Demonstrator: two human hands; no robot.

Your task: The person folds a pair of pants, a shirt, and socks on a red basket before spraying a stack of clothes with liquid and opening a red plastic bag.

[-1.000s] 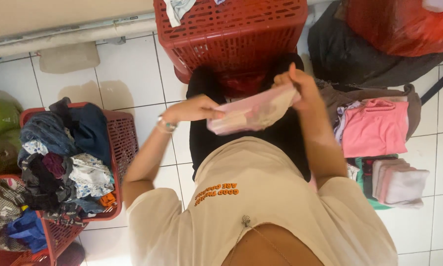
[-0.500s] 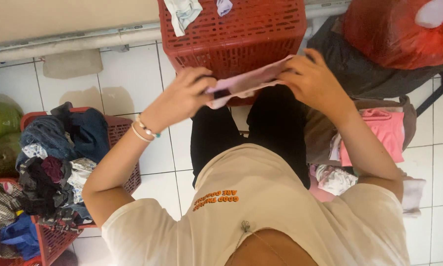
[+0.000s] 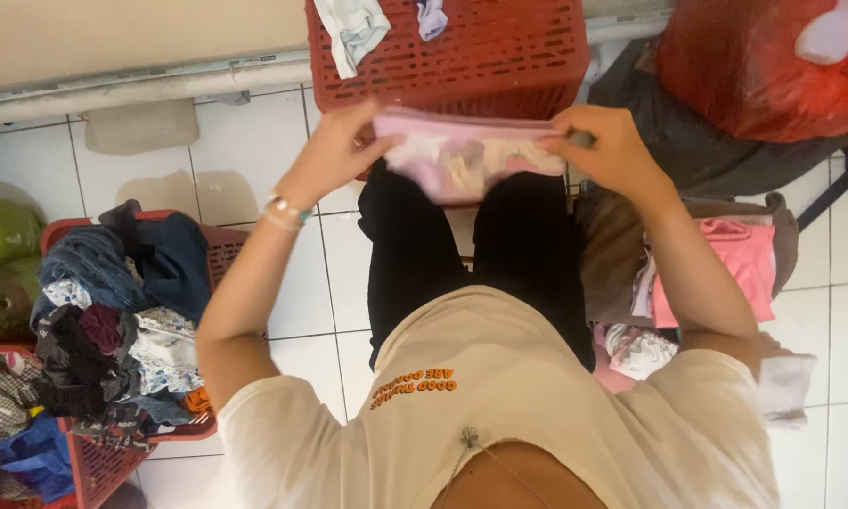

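Two hands gripped one pink garment [image 3: 466, 160], stretched flat above the black-trousered lap: left hand [image 3: 334, 151] fingers pinched its left edge, right hand [image 3: 608, 151] fingers pinched its right edge, just before the red basket [image 3: 499, 66]; pink folded pile [image 3: 735, 269] right

Pink garment [image 3: 466, 160], earlier bunched near the right hand [image 3: 612, 151], now stretched flat between it and the left hand [image 3: 334, 151], raised toward the red basket [image 3: 499, 57].

held garment [image 3: 466, 155]: stretched between left hand [image 3: 334, 151] and right hand [image 3: 612, 151]
upturned basket [image 3: 499, 57]: just beyond the grip
laundry basket [image 3: 113, 311]: left, below
folded clothes [image 3: 725, 273]: right, below
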